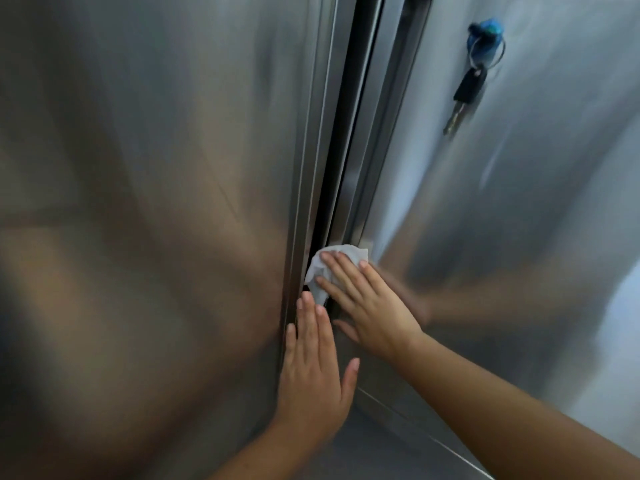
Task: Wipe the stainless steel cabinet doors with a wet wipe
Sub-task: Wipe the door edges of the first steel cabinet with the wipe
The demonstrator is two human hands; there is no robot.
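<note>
Both hands lay flat: left hand (313,372) on the left door (156,202), right hand (370,306) pressing one wipe (322,268) at the seam; one key (467,88) hung on the right door (536,202).

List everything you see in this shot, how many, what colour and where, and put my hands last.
left door: one, brushed silver steel, fills the left half
right door: one, brushed silver steel, right side
gap: one, dark, runs top to bottom between the doors
keys: one bunch, black and silver, hanging on a ring high on the right door
blue cap: one, blue, at the top of the bunch
wet wipe: one, white, crumpled, low at the gap
ledge: one, grey steel, along the bottom
left hand: one, flat on the left door's edge, below the wipe
right hand: one, straight fingers pressing the wipe
</note>
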